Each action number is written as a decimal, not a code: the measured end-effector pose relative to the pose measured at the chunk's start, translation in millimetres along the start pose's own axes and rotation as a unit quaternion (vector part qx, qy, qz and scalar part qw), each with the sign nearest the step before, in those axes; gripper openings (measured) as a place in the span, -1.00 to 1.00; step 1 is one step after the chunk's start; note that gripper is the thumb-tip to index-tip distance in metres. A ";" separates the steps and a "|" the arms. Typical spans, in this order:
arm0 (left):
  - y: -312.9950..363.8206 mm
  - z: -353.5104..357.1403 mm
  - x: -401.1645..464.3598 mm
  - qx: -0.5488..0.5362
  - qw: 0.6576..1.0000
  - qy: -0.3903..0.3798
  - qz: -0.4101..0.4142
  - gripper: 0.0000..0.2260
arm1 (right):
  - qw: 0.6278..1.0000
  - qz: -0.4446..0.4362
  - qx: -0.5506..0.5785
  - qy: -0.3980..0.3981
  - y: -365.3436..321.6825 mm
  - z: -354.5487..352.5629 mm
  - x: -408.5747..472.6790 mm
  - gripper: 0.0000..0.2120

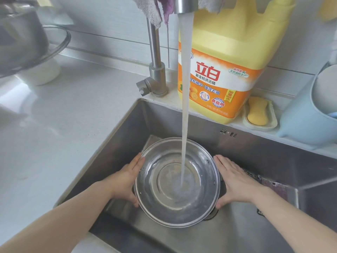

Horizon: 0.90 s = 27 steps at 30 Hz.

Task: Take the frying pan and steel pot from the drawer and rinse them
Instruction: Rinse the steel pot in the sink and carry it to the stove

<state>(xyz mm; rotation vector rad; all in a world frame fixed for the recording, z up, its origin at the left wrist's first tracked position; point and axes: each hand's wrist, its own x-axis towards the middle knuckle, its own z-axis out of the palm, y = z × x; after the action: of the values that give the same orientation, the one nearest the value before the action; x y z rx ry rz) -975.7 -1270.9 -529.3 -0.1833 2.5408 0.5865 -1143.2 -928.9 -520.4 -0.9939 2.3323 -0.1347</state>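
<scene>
- Forearms reach in from the bottom edge to a stainless sink [264,157].
- Detergent jug [228,70], yellow, stands on the back ledge.
- Steel pot [160,198] is held inside the sink under the running tap stream [185,106].
- Left hand [125,181] and right hand [235,181], fingers straight, press the pot's opposite sides.
- Yellow soap [258,111] lies in its dish.

Glossy steel pot [176,181], brushed metal sink [255,157], apparently plastic detergent jug [228,52].
</scene>
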 end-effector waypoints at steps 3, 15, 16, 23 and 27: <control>-0.3 2.2 1.8 0.013 1.000 -0.008 0.005 0.38 | 0.999 0.014 0.030 -0.005 2.1 8.1 -7.0 0.53; 22.9 -15.5 -3.7 0.056 0.995 -0.044 0.074 0.25 | 0.993 0.033 0.103 0.037 13.2 44.3 -41.3 0.56; 24.9 -21.8 -5.0 0.063 0.994 -0.059 0.073 0.24 | 0.992 0.029 0.113 0.036 12.2 47.2 -43.7 0.55; 37.4 -65.5 -17.1 0.125 0.984 -0.086 0.088 0.27 | 0.979 0.040 0.192 0.059 -9.1 70.4 -58.0 0.51; 45.5 -84.9 -26.8 0.190 0.973 -0.031 0.124 0.25 | 0.971 0.047 0.211 0.106 -20.9 67.6 -58.8 0.52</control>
<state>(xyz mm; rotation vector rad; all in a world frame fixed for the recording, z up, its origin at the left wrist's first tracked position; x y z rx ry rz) -1002.8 -1267.2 -433.1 0.2871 2.5747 0.1810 -1060.2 -894.5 -540.8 -0.6817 2.3895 -0.6993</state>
